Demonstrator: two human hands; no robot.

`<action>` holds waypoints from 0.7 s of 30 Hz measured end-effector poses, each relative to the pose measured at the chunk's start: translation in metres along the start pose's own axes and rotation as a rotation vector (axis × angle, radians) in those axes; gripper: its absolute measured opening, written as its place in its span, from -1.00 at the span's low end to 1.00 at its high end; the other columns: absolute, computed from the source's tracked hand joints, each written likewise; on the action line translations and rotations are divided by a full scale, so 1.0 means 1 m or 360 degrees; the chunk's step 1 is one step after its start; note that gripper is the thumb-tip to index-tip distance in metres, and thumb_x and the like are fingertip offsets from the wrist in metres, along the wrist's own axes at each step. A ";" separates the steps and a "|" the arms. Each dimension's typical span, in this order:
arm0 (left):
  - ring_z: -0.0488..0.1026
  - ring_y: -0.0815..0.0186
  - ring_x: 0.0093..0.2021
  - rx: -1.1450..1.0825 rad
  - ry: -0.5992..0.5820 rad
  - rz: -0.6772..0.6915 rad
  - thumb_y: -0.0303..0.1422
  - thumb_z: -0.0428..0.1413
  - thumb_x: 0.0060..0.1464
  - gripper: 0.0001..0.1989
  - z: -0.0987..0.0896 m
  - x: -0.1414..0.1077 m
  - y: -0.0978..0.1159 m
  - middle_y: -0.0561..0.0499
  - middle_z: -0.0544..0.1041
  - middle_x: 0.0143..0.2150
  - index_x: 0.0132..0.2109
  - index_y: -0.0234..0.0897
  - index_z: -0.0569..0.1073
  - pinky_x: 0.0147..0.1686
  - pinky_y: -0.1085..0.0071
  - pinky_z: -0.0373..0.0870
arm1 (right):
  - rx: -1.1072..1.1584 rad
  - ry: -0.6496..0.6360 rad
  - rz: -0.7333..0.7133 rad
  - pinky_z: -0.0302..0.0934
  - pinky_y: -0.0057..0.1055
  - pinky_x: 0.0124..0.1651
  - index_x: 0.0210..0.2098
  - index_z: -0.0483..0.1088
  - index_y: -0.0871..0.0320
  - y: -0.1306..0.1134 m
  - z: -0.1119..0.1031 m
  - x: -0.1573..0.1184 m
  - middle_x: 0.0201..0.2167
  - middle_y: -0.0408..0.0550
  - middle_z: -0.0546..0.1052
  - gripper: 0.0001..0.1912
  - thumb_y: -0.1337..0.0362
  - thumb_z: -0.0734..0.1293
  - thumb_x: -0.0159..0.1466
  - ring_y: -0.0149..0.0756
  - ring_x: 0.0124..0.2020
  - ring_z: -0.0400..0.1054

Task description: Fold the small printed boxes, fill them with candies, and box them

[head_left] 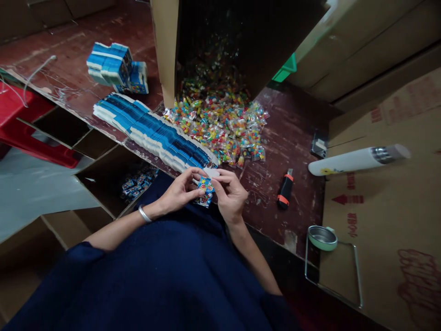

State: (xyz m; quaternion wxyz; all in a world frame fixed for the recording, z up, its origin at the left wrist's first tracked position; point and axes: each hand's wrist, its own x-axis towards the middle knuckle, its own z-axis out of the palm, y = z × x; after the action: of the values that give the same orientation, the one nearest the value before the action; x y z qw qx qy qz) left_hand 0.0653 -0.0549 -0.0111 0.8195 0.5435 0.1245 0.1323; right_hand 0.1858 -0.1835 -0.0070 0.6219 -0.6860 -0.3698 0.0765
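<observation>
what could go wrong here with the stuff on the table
The row of flat cartons lies along the table edge, so a forearm might knock some off. The candy packets lie loose beside it and could get mixed in. The cutter seems to have its blade out, a possible nick.

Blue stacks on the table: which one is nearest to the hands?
The long row: its end lies right by the left hand, while the two short stacks lie farther off.

Packing workshop | worn worktable (275,115) | cardboard cartons (386,207) | heaped bagged candies (220,124)
</observation>
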 end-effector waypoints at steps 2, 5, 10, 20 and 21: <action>0.51 0.41 -0.33 -0.0073 0.0051 0.0019 -0.26 0.40 0.04 -0.47 0.000 0.000 0.000 0.05 0.46 -0.14 0.04 -0.17 0.30 -0.28 0.46 0.53 | 0.0181 0.0054 0.0101 0.46 -0.25 -0.05 -0.13 0.48 0.02 -0.004 0.004 0.002 -0.18 -0.08 0.62 -0.82 0.20 0.47 0.30 -0.22 -0.14 0.56; 0.53 0.40 -0.32 -0.0053 0.0067 0.0047 -0.29 0.39 0.05 -0.47 -0.001 0.000 0.000 0.06 0.45 -0.15 0.04 -0.16 0.27 -0.27 0.46 0.55 | 0.0297 -0.0056 0.0210 0.43 -0.32 -0.10 -0.27 0.46 0.06 -0.008 0.007 0.007 -0.32 -0.12 0.58 -0.81 0.13 0.49 0.28 -0.27 -0.24 0.52; 0.52 0.42 -0.29 0.0243 0.0037 0.0129 -0.38 0.29 0.15 -0.55 -0.006 -0.004 0.003 0.02 0.42 -0.08 0.11 -0.16 0.29 -0.26 0.47 0.54 | 0.0326 -0.0260 0.0442 0.39 -0.34 -0.05 -0.34 0.53 0.10 -0.007 -0.002 0.021 -0.26 -0.10 0.57 -0.81 0.16 0.55 0.19 -0.27 -0.17 0.49; 0.56 0.32 -0.19 0.0402 -0.0058 0.0143 -0.44 0.24 0.19 -0.48 -0.018 -0.006 0.001 -0.07 0.50 -0.03 0.26 -0.16 0.35 -0.16 0.39 0.57 | 0.0248 -0.0394 0.0342 0.36 -0.28 -0.04 -0.50 0.51 0.11 -0.005 -0.003 0.028 -0.28 -0.08 0.60 -0.75 0.17 0.49 0.27 -0.27 -0.20 0.49; 0.56 0.32 -0.18 0.0374 -0.0039 0.0118 -0.42 0.24 0.18 -0.53 -0.017 -0.007 0.001 -0.07 0.51 -0.02 0.22 -0.18 0.39 -0.15 0.39 0.57 | 0.0195 -0.0403 0.0290 0.36 -0.27 -0.03 -0.50 0.51 0.11 -0.007 -0.003 0.026 -0.26 -0.06 0.61 -0.72 0.16 0.45 0.32 -0.26 -0.19 0.50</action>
State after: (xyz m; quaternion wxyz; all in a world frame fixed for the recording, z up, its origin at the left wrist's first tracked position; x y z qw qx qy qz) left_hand 0.0531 -0.0421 -0.0165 0.7462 0.6416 0.1089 0.1403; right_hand 0.2035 -0.1703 0.0097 0.6015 -0.6623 -0.3761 0.2409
